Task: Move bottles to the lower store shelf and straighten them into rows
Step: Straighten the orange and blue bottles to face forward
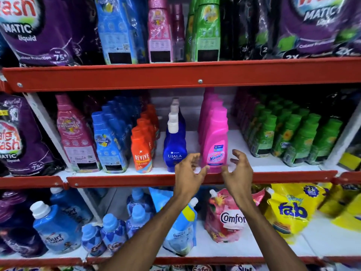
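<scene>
A pink Vanish bottle (214, 141) stands at the front of a row of pink bottles on the middle shelf (273, 163). My left hand (188, 173) hovers just left of its base, fingers spread and empty. On the other side, my right hand (237, 171) is open too, fingers curled toward the bottle without touching it. A row of blue Ujala bottles (174, 147) with white caps stands to the left, then orange Revive bottles (141, 151). The lower shelf (254, 249) holds pouches and blue bottles.
Green bottles (293, 137) fill the middle shelf's right side; blue (109, 143) and pink (76, 137) softener bottles its left. Below sit a pink Comfort pouch (224, 218), a yellow Fab pouch (291, 208), a blue Comfort pouch (181, 229) and Surf bottles (54, 229). Red shelf edges (175, 77) jut forward.
</scene>
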Demonstrator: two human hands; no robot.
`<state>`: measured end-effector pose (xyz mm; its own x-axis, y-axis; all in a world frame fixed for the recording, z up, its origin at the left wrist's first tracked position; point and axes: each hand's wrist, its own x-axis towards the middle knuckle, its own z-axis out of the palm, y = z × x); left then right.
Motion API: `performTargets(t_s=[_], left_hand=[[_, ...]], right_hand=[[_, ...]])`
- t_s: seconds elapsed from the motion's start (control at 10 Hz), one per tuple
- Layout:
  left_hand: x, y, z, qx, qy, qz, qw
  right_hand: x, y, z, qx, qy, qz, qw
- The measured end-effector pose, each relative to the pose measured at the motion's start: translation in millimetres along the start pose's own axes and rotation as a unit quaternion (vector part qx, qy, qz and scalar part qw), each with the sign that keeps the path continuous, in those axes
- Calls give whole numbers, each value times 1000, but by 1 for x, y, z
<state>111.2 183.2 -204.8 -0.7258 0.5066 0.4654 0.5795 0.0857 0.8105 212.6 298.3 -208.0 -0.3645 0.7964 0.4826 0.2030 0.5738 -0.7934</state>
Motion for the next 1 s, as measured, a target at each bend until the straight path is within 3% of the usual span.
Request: performTargets(t_s=[0.3, 1.0], left_hand=[[10, -3, 18, 16, -16, -30, 999], [15, -2, 22, 23, -53, -42, 997]], right_hand=[[10, 6, -15, 12, -74, -12, 997], [7, 12, -12, 27, -55, 13, 998]])
